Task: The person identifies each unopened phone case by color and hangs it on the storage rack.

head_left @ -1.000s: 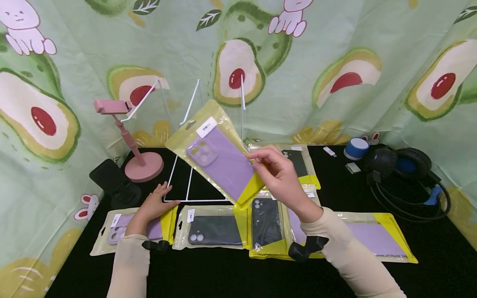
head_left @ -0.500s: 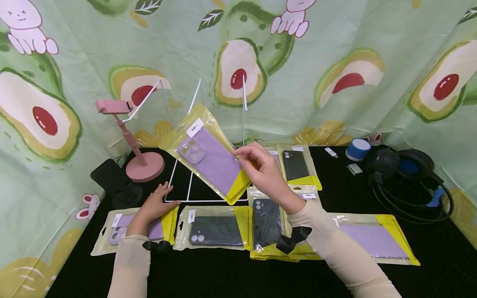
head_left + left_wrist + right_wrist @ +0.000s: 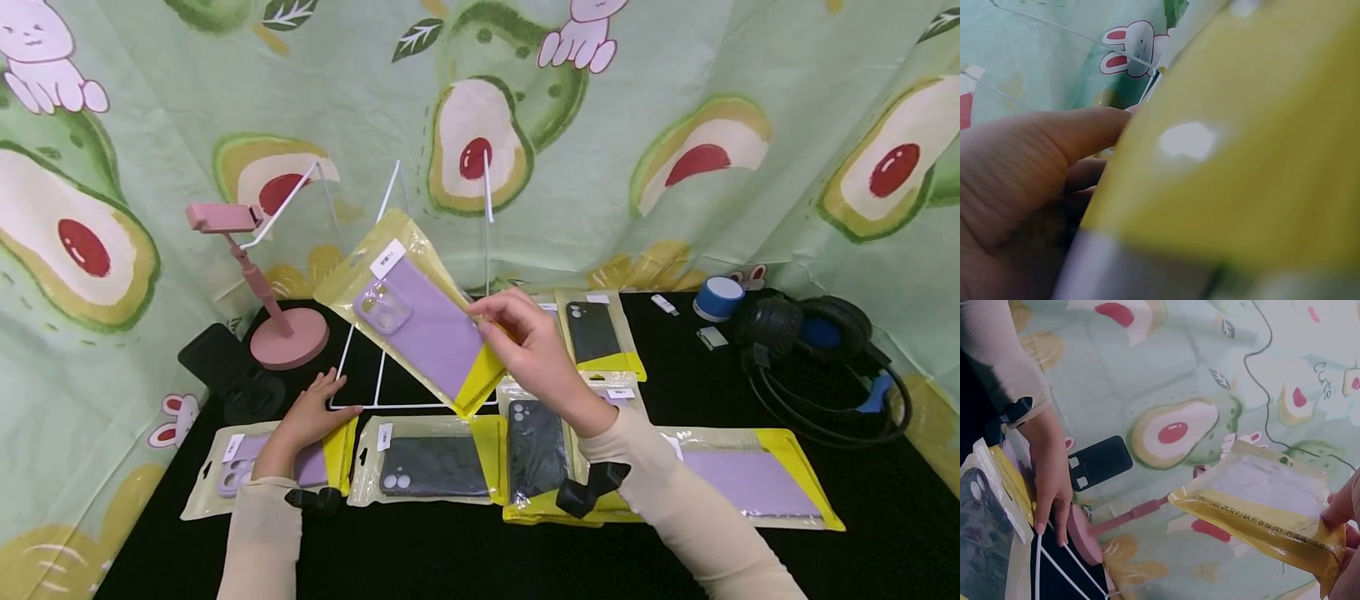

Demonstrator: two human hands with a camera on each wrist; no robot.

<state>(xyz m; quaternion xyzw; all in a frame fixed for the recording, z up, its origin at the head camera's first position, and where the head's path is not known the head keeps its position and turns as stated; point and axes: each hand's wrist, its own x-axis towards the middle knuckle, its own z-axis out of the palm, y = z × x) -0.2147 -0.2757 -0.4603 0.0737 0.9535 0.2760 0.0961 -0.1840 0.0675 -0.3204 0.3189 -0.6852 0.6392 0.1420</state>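
My right hand (image 3: 528, 354) pinches, between thumb and fingers, the right edge of a clear-and-yellow bag holding a purple phone case (image 3: 423, 312). The bagged case is tilted in the air before a white wire rack (image 3: 420, 407), hiding part of it. In the right wrist view the bag's yellow printed end (image 3: 1260, 534) faces the camera. My left hand (image 3: 311, 414) rests on the rack's front left corner, fingers extended and thumb along the front bar. Under the left forearm lies another bagged purple case (image 3: 311, 467), whose yellow end looks large and blurred in the left wrist view.
Bagged phone cases, black (image 3: 435, 465) and purple (image 3: 750, 483), lie along the front. A bagged black case (image 3: 592, 333) lies behind. Left stand a pink phone holder (image 3: 288, 337) and a black stand (image 3: 225, 367). Right are headphones (image 3: 806, 333) and a blue-white round item (image 3: 718, 300).
My right hand has carried the bagged purple phone case left and slightly down, then almost stopped. The left hand keeps its place on the rack.
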